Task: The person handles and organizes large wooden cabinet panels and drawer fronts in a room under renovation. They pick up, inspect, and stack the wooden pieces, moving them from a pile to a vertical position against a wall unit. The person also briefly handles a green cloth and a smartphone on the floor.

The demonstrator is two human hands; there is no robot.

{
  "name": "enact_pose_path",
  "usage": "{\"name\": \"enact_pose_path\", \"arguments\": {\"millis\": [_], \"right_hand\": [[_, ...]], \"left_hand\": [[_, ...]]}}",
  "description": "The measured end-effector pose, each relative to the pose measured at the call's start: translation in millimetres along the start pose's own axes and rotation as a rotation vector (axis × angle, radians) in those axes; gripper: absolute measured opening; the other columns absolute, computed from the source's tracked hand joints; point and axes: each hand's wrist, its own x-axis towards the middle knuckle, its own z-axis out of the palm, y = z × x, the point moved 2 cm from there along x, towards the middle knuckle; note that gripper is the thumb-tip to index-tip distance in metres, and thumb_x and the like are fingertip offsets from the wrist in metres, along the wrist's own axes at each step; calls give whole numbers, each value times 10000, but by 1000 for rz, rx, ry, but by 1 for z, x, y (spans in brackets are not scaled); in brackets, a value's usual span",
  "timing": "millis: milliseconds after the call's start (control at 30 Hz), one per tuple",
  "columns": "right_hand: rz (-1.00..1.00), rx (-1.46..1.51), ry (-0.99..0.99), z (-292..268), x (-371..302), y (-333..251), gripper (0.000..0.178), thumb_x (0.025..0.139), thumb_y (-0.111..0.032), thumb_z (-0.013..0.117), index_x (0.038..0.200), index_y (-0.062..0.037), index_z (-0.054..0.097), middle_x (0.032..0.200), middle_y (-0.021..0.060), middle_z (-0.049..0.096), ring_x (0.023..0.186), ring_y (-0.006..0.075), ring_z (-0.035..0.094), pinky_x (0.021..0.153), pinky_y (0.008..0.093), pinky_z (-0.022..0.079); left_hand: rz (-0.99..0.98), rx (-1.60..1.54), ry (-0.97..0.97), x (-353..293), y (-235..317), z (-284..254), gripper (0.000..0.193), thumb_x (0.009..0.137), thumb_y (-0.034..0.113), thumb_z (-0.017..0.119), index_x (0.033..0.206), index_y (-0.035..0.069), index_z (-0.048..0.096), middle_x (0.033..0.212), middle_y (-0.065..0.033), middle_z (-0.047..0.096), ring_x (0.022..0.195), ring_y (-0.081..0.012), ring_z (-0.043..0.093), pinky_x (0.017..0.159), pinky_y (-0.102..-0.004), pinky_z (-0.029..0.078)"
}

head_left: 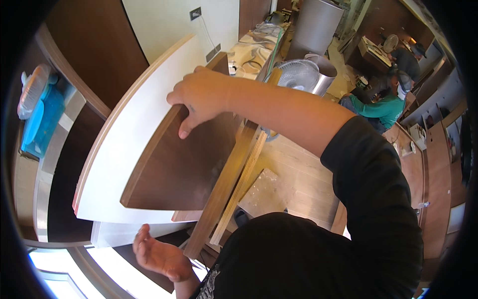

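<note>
My right hand [201,97] grips the upper edge of a dark brown wooden board [181,167], thumb on the near face and fingers over the far side. That board stands tilted in front of a larger white panel [112,174] with a curved-looking wood edge. My left hand [162,256] is below the board's lower corner, palm turned up and fingers loosely bent, with nothing in it. A long wooden strip [221,192] runs alongside the board, close to my body.
A layered strip [244,184] lies beside the wooden one. Ahead are a fan [298,74], a grey cylinder [314,25] and a cluttered worktop [256,47]. A person in a green top [391,109] and another in dark clothes [408,62] work at the far right. A blue container [45,122] sits at left.
</note>
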Motion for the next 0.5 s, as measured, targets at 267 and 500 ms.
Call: {"name": "enact_pose_path", "arguments": {"millis": [267,500], "right_hand": [[19,5,27,5,13,1,648,708,-625,769,1031,-76,649,839,93,686,917,305,644,893,433,411],[51,15,-38,-4,15,3,718,726,-598,771,1233,-105,643,1069,82,717,1080,295,646,976,484,391]], "left_hand": [[192,272,-418,84,99,25,579,952,452,496,1301,-2,573,1263,-232,615,1218,-391,552,1067,-519,384],[221,892,-553,105,124,154,530,837,391,746,1140,-33,648,1155,-206,666,1103,-396,608,964,-463,456]]}}
